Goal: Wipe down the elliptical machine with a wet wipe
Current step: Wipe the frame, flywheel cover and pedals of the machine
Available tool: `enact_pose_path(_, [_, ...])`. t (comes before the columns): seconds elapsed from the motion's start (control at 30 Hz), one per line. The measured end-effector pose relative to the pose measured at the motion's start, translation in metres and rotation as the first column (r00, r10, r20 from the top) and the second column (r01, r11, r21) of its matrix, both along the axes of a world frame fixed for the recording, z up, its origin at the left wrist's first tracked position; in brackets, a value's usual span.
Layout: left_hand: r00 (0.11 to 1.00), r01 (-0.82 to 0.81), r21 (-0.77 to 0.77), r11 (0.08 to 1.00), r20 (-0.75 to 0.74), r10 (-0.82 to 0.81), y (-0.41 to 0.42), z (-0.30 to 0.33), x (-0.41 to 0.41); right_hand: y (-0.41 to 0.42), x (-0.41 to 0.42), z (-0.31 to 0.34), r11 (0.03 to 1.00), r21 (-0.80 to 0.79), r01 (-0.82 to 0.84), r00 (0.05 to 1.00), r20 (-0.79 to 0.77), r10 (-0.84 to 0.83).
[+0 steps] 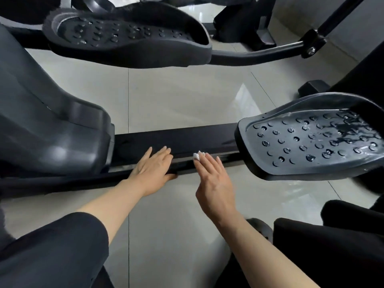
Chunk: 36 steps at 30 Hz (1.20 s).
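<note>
Glossy pale floor tiles (187,96) are reflecting light beneath the elliptical, whose black rail (187,140) is running across the middle between the grey housing (52,129) and the near pedal (311,140). The left hand (152,170) is lying flat on the rail, fingers straight, thumb hooking under its near edge, seemingly bracing. The right hand (215,179) is pressing a small bunched wipe (197,155) onto the rail's top under its extended fingertips, gripping nothing else. Judging by this, the rail is being wiped; next the wipe probably needs sliding along toward the wet-looking pedal, keeping pressure even.
</note>
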<state>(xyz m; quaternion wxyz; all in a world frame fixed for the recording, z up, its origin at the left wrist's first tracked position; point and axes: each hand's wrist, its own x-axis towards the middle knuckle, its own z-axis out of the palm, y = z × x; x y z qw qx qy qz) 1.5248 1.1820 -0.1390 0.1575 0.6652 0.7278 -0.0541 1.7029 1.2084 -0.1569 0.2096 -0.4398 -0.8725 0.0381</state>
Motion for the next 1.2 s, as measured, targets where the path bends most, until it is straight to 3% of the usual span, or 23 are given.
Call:
enact_pose_path(0.2, [0.988,-0.128,-0.064,0.990,-0.096,0.121,-0.018,-0.042,-0.018,0.008,0.012,-0.021,0.992,-0.102,0.079,0.988,0.143,-0.064])
enact_pose_path(0.43, [0.975,-0.217,-0.079,0.973,-0.059,0.212,-0.051,-0.072,-0.062,-0.026,-0.044,-0.038,0.987,-0.156,0.031,0.969,0.249,0.009])
enact_pose_path(0.7, [0.965,-0.255,0.103,0.961,-0.032,0.259,-0.085,-0.099,-0.048,-0.068,-0.100,-0.049,0.974,-0.164,-0.156,0.898,0.387,0.209])
enact_pose_path(0.93, [0.884,-0.466,0.088,0.881,0.100,0.457,-0.115,-0.098,-0.054,-0.095,-0.148,-0.035,0.955,-0.136,-0.262,0.826,0.481,0.295])
enact_pose_path(1.03, [0.893,-0.447,0.074,0.891,0.102,0.439,-0.127,-0.089,-0.055,-0.102,-0.161,-0.039,0.933,-0.162,-0.321,0.783,0.509,0.357])
enact_pose_path(1.1, [0.875,-0.465,0.093,0.880,0.197,0.441,-0.136,-0.080,-0.055,-0.105,-0.166,-0.035,0.921,-0.137,-0.364,0.775,0.503,0.382])
enact_pose_path(1.2, [0.779,-0.579,0.092,0.810,0.356,0.516,-0.152,-0.074,-0.061,-0.111,-0.172,-0.027,0.900,-0.175,-0.398,0.729,0.536,0.427])
